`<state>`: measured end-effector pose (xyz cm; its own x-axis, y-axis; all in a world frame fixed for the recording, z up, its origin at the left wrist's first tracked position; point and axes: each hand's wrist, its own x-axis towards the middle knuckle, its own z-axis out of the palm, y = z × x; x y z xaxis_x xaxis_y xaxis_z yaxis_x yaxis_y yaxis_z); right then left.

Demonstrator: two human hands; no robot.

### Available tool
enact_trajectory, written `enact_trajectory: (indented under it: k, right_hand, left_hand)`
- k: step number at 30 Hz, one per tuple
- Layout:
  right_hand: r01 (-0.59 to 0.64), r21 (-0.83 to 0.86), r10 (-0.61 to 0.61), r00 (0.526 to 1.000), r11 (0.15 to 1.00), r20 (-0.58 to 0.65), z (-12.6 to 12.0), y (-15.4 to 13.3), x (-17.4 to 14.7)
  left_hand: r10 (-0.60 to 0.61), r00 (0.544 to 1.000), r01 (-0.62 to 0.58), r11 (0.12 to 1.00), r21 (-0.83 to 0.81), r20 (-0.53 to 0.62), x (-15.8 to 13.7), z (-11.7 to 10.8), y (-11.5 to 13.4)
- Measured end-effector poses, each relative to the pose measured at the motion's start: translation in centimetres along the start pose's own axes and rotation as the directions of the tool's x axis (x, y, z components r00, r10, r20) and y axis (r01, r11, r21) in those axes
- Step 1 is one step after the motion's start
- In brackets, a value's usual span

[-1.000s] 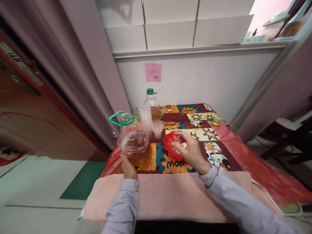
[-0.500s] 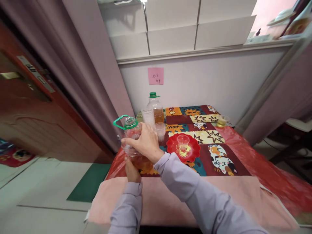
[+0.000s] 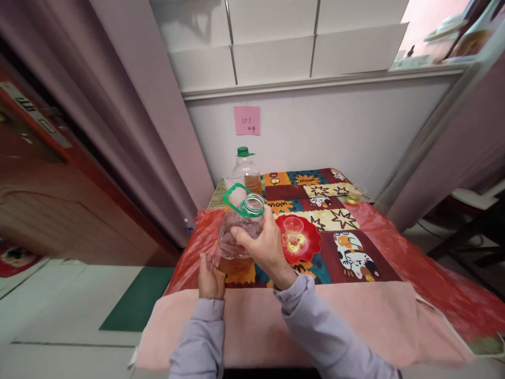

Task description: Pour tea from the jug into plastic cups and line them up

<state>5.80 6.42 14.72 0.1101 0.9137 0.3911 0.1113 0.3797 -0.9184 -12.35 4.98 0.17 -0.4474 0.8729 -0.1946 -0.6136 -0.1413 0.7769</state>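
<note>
Right hand (image 3: 263, 241) clasped round the upper jug (image 3: 232, 237), left of the dish (image 3: 314, 248); left hand (image 3: 211, 279) at its lower left, grip indiscernible. Apparent step: tilting the jug; continuing calls for steady low support.

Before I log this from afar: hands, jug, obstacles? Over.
Right hand holds uncapped jug. Left hand low beside it. Red dish with clear cup nearby.

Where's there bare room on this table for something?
The cat-printed mat looks bare between the red dish and the red cover at right. So does the pink cloth right of the right sleeve. It's crowded at left: right hand on the open jug, left hand beside it, stacked cups and capped jug behind.
</note>
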Motion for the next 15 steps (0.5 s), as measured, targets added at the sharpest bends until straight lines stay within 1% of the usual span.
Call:
enact_trajectory:
  k: [1,2,3,5,7,10,12,15]
  right_hand:
    - [-0.013,0.020,0.014,1.000,1.000,-0.003,-0.5,0.1,-0.1]
    - [-0.022,0.043,0.022,1.000,0.999,-0.003,-1.0,0.2,-0.2]
    - [-0.025,0.069,0.026,1.000,0.997,-0.003,-1.5,0.3,-0.2]
    - [-0.036,0.115,0.038,0.999,0.993,-0.014,-2.3,0.5,-0.2]
    - [-0.051,0.154,0.056,0.998,0.987,-0.025,-3.1,0.7,-0.3]
    - [-0.077,0.216,0.083,0.996,0.973,-0.017,-4.1,1.2,-0.3]
    - [-0.096,0.259,0.099,0.995,0.961,0.003,-4.7,1.8,-0.4]
    - [-0.121,0.309,0.118,0.993,0.943,0.031,-5.5,2.7,-0.6]
  left_hand:
    - [-0.103,0.993,0.108,0.991,-0.080,0.060,0.1,-0.3,0.3]
    - [-0.180,0.977,0.196,0.970,-0.145,0.116,0.3,-0.6,0.5]
    - [-0.228,0.960,0.256,0.948,-0.188,0.160,0.4,-0.8,0.8]
    - [-0.278,0.940,0.319,0.922,-0.221,0.196,0.5,-0.9,1.1]
    - [-0.307,0.935,0.341,0.917,-0.208,0.178,0.6,-0.7,1.2]
    - [-0.307,0.942,0.328,0.929,-0.172,0.138,0.6,-0.1,1.0]
    - [-0.310,0.940,0.330,0.933,-0.147,0.145,0.6,0.0,0.8]
    - [-0.342,0.927,0.361,0.924,-0.123,0.152,0.9,-0.4,0.4]
